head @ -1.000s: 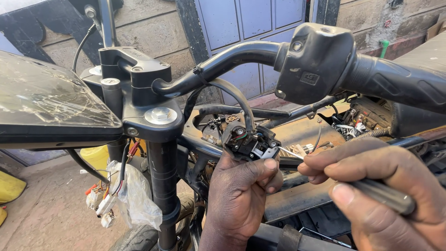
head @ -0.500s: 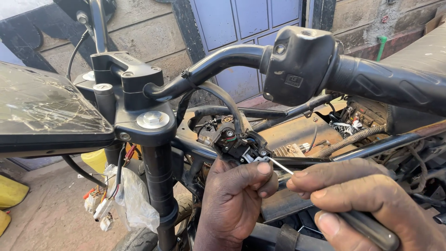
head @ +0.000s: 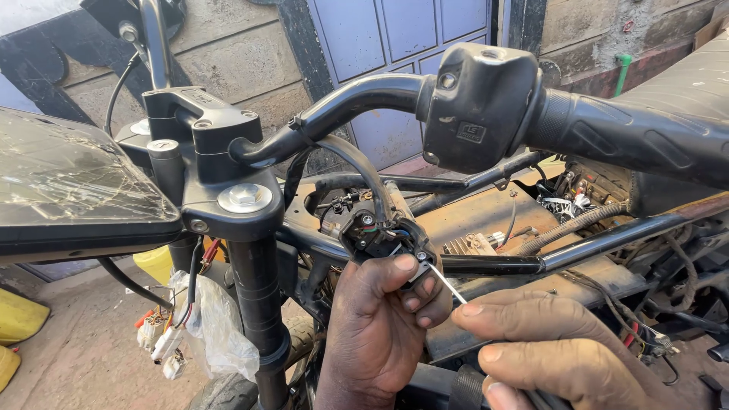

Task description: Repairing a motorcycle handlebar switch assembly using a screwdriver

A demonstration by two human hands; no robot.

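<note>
low in the middle of the frame, the left hand (head: 380, 326) is gripping a small black switch assembly (head: 372, 228), its fingers clamped together around the lower end of the part while thin coloured wires are trailing out of it. the right hand (head: 554, 357), in the lower right of the frame, is pinching a slim screwdriver (head: 444, 282), fingers closed on the shaft, and the tip is pressing into the switch assembly just above the left thumb. above them the black handlebar (head: 357, 99) is running across the upper middle of the frame to a bulky control housing (head: 478, 106) and a rubber grip (head: 630, 137) at the upper right. the likeliest trouble, as i judge it, is the tip slipping off its seat and jabbing the left thumb, because the blade is pointing straight at those fingers; a slip could also be nicking the thin wires or sending a tiny screw down into the open frame below. the cracked windscreen (head: 68, 182) at the left edge is partly cut off. the screwdriver handle is hiding inside the right hand and running out of the bottom of the frame, the exact spot the tip is touching is too small to make out, and the plastic bag (head: 213, 326) with connectors at lower left is blocking what is behind it.
</note>
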